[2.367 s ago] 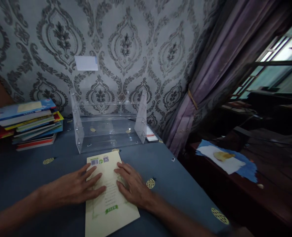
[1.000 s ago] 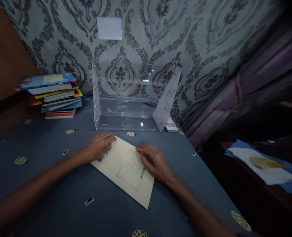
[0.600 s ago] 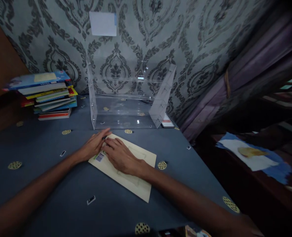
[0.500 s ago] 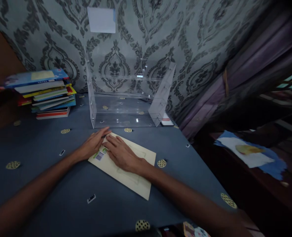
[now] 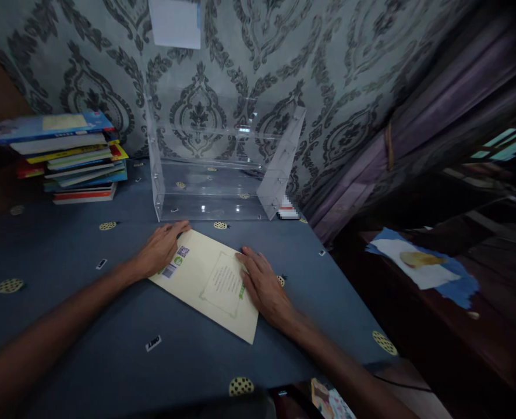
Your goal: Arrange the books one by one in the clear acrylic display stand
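A cream-coloured book or booklet (image 5: 197,279) lies flat and slanted on the blue patterned tabletop (image 5: 109,361), showing a framed block of print, a green logo and square codes. My left hand (image 5: 164,247) rests along its left end, with the fingers reaching its upper left corner. Over the right end lies my right hand (image 5: 264,285), palm down with the fingers stretched out, touching the cover. Neither hand is closed round anything. Just beyond the booklet stands a clear, tiered plastic rack (image 5: 209,206) with nothing on its shelves.
A tall stack of books (image 5: 81,160) stands at the back left. Patterned wallpaper with a white plate (image 5: 175,23) rises behind the rack. A purple curtain (image 5: 349,169) hangs at the right, and a blue and white cloth (image 5: 419,262) lies beyond the table edge.
My right hand has slid rightward from the booklet's left part to its right end, uncovering the printed frame. My left hand remains at the left end. The whole view has shifted slightly.
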`<control>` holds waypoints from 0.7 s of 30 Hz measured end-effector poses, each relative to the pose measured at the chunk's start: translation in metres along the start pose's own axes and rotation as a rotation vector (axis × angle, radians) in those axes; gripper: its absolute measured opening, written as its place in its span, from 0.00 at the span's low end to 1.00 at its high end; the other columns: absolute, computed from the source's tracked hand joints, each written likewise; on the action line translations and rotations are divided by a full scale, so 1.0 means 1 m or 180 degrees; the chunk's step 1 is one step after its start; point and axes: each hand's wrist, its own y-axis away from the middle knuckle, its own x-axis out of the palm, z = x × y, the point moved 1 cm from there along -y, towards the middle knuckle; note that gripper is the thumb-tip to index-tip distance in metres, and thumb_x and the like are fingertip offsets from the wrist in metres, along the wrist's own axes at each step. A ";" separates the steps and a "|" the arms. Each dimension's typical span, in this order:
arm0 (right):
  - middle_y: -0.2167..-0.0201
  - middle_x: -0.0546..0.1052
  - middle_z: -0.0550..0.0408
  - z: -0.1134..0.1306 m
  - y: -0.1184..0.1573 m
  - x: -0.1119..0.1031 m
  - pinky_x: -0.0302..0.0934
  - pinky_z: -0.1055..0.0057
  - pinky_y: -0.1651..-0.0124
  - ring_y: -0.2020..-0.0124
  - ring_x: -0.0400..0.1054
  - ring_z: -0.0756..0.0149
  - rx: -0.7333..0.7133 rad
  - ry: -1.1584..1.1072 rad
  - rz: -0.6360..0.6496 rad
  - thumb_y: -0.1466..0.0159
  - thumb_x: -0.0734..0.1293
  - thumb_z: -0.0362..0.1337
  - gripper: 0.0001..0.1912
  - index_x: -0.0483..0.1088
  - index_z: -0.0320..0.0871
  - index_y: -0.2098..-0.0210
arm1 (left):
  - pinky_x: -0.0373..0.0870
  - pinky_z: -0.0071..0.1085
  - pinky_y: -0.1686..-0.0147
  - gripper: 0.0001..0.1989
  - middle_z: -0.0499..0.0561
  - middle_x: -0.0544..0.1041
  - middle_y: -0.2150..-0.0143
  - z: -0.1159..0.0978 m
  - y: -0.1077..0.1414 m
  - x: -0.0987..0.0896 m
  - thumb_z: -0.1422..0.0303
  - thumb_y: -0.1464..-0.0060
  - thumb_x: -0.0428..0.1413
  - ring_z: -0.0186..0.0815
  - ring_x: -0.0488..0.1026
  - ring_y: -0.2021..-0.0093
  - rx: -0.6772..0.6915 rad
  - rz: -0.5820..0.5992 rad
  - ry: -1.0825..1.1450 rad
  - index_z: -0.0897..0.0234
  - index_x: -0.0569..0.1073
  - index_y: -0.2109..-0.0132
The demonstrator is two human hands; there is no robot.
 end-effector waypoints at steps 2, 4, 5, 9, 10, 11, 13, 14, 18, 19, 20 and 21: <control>0.35 0.66 0.37 -0.003 -0.003 0.004 0.50 0.39 0.30 0.32 0.58 0.50 0.0008 -0.0018 -0.0021 0.27 0.53 0.35 0.21 0.63 0.42 0.37 | 0.66 0.43 0.43 0.24 0.60 0.75 0.42 -0.002 0.001 -0.001 0.73 0.36 0.39 0.45 0.69 0.41 0.0077 -0.0147 -0.0212 0.71 0.60 0.35; 0.35 0.66 0.38 -0.006 -0.013 0.008 0.49 0.38 0.30 0.31 0.56 0.51 -0.0053 -0.0064 0.0030 0.27 0.53 0.34 0.22 0.61 0.43 0.36 | 0.68 0.42 0.47 0.22 0.61 0.77 0.47 -0.007 0.004 -0.005 0.73 0.35 0.40 0.47 0.70 0.46 0.0151 -0.0268 -0.0597 0.73 0.64 0.38; 0.35 0.66 0.38 -0.008 -0.020 0.009 0.49 0.39 0.30 0.31 0.56 0.52 -0.0133 -0.0100 0.0086 0.27 0.52 0.34 0.22 0.61 0.44 0.36 | 0.68 0.42 0.50 0.20 0.62 0.78 0.50 -0.010 0.006 -0.008 0.74 0.35 0.41 0.48 0.71 0.48 0.0173 -0.0295 -0.0866 0.73 0.66 0.40; 0.36 0.67 0.42 -0.014 -0.056 0.009 0.49 0.45 0.29 0.31 0.57 0.57 -0.0533 -0.0276 0.0364 0.27 0.51 0.33 0.23 0.60 0.44 0.35 | 0.66 0.43 0.60 0.15 0.63 0.78 0.64 -0.026 0.012 -0.022 0.77 0.37 0.43 0.51 0.73 0.59 0.0201 -0.0147 -0.1948 0.71 0.75 0.56; 0.36 0.67 0.43 -0.016 -0.065 0.009 0.50 0.46 0.29 0.32 0.58 0.58 -0.0609 -0.0317 0.0414 0.27 0.52 0.32 0.23 0.60 0.45 0.35 | 0.65 0.43 0.62 0.15 0.62 0.78 0.67 -0.029 0.013 -0.025 0.77 0.38 0.44 0.51 0.72 0.61 0.0194 -0.0109 -0.2118 0.70 0.76 0.60; 0.36 0.68 0.44 -0.017 -0.074 0.009 0.53 0.48 0.30 0.33 0.59 0.58 -0.0669 -0.0356 0.0457 0.28 0.52 0.32 0.23 0.60 0.45 0.35 | 0.65 0.42 0.63 0.15 0.62 0.77 0.68 -0.031 0.014 -0.027 0.78 0.38 0.44 0.51 0.72 0.63 0.0179 -0.0090 -0.2243 0.70 0.76 0.61; 0.38 0.69 0.45 -0.019 -0.088 0.008 0.58 0.52 0.33 0.35 0.62 0.59 -0.0745 -0.0409 0.0480 0.28 0.53 0.32 0.23 0.62 0.46 0.36 | 0.64 0.42 0.64 0.14 0.62 0.77 0.69 -0.033 0.014 -0.028 0.78 0.39 0.45 0.51 0.73 0.63 0.0137 -0.0096 -0.2409 0.70 0.76 0.61; 0.38 0.70 0.46 -0.020 -0.093 0.008 0.60 0.53 0.34 0.36 0.63 0.59 -0.0756 -0.0418 0.0444 0.29 0.54 0.31 0.23 0.62 0.46 0.36 | 0.64 0.41 0.65 0.14 0.62 0.77 0.70 -0.033 0.013 -0.029 0.79 0.40 0.45 0.51 0.73 0.63 0.0117 -0.0097 -0.2465 0.70 0.76 0.61; 0.45 0.75 0.48 -0.023 -0.092 0.005 0.64 0.56 0.39 0.42 0.68 0.59 -0.0662 -0.0356 0.0088 0.29 0.55 0.31 0.22 0.65 0.47 0.39 | 0.63 0.41 0.66 0.15 0.62 0.77 0.70 -0.033 0.012 -0.029 0.80 0.41 0.44 0.52 0.74 0.63 0.0039 -0.0031 -0.2524 0.71 0.77 0.60; 0.46 0.76 0.47 -0.024 -0.087 0.004 0.65 0.55 0.39 0.43 0.69 0.58 -0.0637 -0.0322 -0.0002 0.29 0.55 0.32 0.21 0.67 0.46 0.40 | 0.63 0.41 0.66 0.15 0.62 0.77 0.70 -0.034 0.012 -0.029 0.80 0.41 0.44 0.52 0.74 0.63 0.0029 -0.0011 -0.2506 0.71 0.77 0.60; 0.47 0.77 0.46 -0.025 -0.081 0.003 0.65 0.55 0.40 0.44 0.70 0.57 -0.0617 -0.0282 -0.0089 0.29 0.55 0.33 0.20 0.68 0.45 0.41 | 0.64 0.41 0.66 0.15 0.62 0.77 0.70 -0.034 0.012 -0.029 0.80 0.41 0.45 0.52 0.74 0.63 0.0021 0.0002 -0.2484 0.71 0.77 0.60; 0.47 0.77 0.45 -0.027 -0.074 0.002 0.65 0.54 0.40 0.43 0.70 0.56 -0.0603 -0.0237 -0.0159 0.28 0.55 0.34 0.19 0.68 0.44 0.42 | 0.64 0.41 0.66 0.15 0.63 0.77 0.70 -0.034 0.012 -0.030 0.80 0.41 0.45 0.52 0.74 0.62 0.0026 0.0010 -0.2463 0.71 0.77 0.60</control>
